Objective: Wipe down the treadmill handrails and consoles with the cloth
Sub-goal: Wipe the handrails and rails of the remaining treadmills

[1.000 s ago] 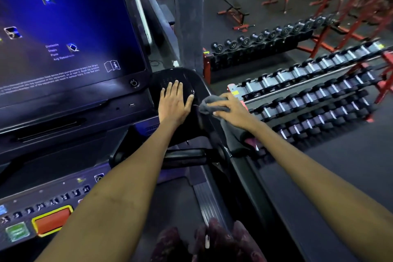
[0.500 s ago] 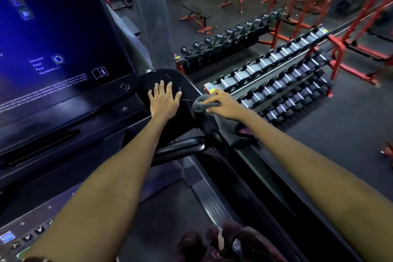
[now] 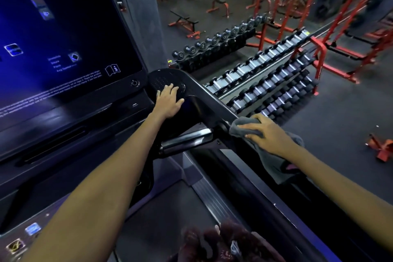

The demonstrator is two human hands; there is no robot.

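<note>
Big dark treadmill console screen [image 3: 63, 34] glowing blue fills the left side. Beyond the machine's right edge, the red-framed rack of black and silver dumbbells [image 3: 265, 78] runs along the gym floor. The long black right-side handrail [image 3: 214, 110] slopes down from the console's right corner. On it, the grey cloth [image 3: 274, 161], draped over the rail's outer edge, right hand [image 3: 268, 134] on top, fingers curled round the bunched end. Left hand [image 3: 169, 101] lies flat on the rounded black console corner, fingers straight and close together.

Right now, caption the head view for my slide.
Right hand wipes the handrail with a cloth; left hand rests flat.
</note>
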